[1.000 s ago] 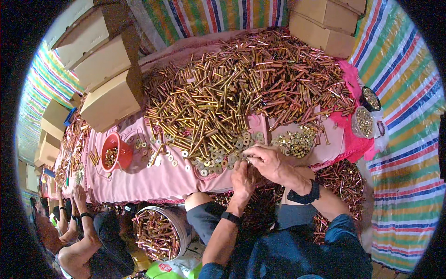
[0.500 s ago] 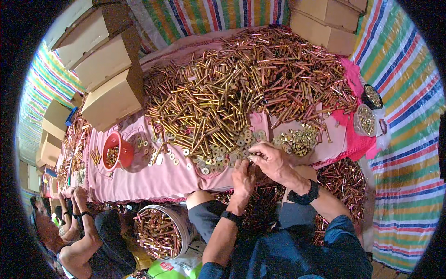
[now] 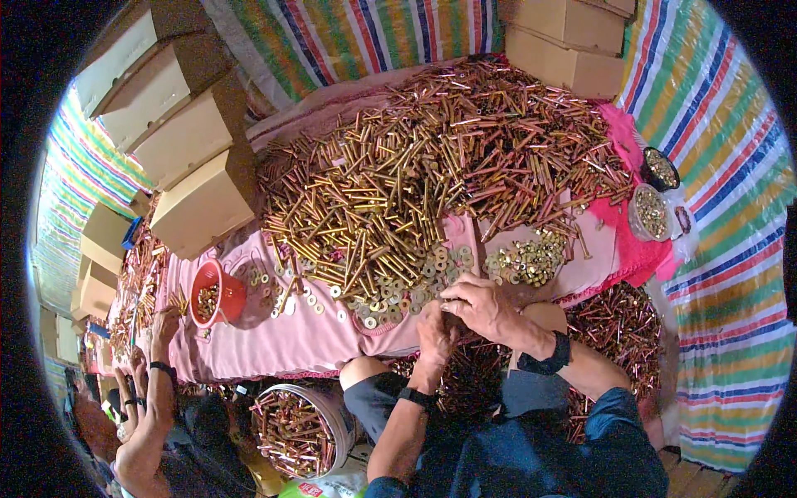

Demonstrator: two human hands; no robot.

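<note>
My left hand (image 3: 436, 334) is closed at the table's front edge, thumb side up. Close against it, my right hand (image 3: 483, 309) bends its fingers over the left fingertips. Whatever the fingers pinch is too small and covered to make out. Just beyond them lies a spread of flat metal washers (image 3: 394, 300), running up to a big heap of long yellowish bolts (image 3: 374, 195). Right of the washers is a small pile of brassy nuts (image 3: 531, 259).
A red plastic basket (image 3: 228, 300) with small metal parts stands left on the pink cloth (image 3: 270, 344). Cardboard boxes (image 3: 203, 203) are stacked behind it. Tubs of small parts (image 3: 650, 212) sit far right. Below, a bucket (image 3: 332, 415) holds bolts. A co-worker's hand (image 3: 164, 328) is at left.
My hands stay together, the right fingers now folded further over the left ones. At left, the co-worker's hand has reached forward to the bolts beside the red basket. The whole view has shifted slightly.
</note>
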